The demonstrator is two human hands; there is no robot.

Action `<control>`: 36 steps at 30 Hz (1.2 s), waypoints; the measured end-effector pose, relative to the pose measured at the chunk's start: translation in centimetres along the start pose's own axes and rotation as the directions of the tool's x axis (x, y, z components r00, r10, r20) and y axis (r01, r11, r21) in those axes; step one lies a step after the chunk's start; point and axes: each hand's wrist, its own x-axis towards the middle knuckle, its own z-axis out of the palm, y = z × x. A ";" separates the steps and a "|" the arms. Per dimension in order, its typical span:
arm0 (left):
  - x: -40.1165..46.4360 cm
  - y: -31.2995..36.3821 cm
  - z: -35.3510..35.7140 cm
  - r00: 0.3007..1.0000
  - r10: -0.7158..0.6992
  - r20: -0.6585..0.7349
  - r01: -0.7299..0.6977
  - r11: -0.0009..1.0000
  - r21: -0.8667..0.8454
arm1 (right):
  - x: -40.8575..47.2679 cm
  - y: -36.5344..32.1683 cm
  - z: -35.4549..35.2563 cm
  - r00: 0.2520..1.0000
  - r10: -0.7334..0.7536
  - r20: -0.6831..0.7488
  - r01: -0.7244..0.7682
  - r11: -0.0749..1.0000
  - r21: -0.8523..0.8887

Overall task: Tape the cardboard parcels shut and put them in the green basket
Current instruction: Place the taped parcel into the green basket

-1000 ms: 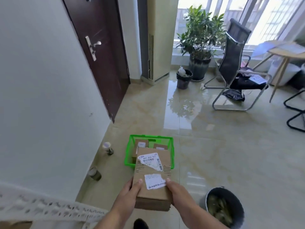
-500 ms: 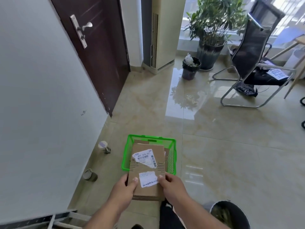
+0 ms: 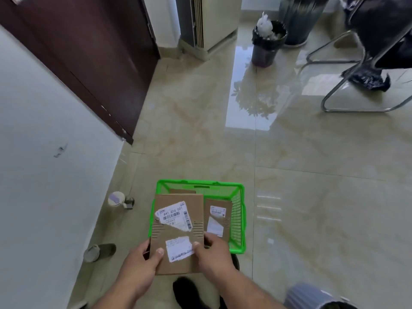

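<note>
At lower center, the left hand (image 3: 138,267) and right hand (image 3: 215,256) grip 1 cardboard parcel (image 3: 178,233), fingers curled round its edges, over the green basket (image 3: 239,219).

The basket (image 3: 239,221) sits on the floor (image 3: 312,197), near the wall (image 3: 44,152) on its left. A parcel (image 3: 217,216) lies inside it at the right. Another parcel (image 3: 178,233) is held over the basket's left and near side, the left hand (image 3: 139,266) and right hand (image 3: 214,256) at its near corners. A bin (image 3: 266,43) stands far behind, beside a chair (image 3: 356,63).
</note>
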 end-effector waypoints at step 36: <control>-1.9 4.0 -8.9 0.994 -0.014 -0.110 -0.019 0.955 -0.297 | -4.8 -17.2 4.1 0.976 -0.166 0.140 0.209 0.896 -0.392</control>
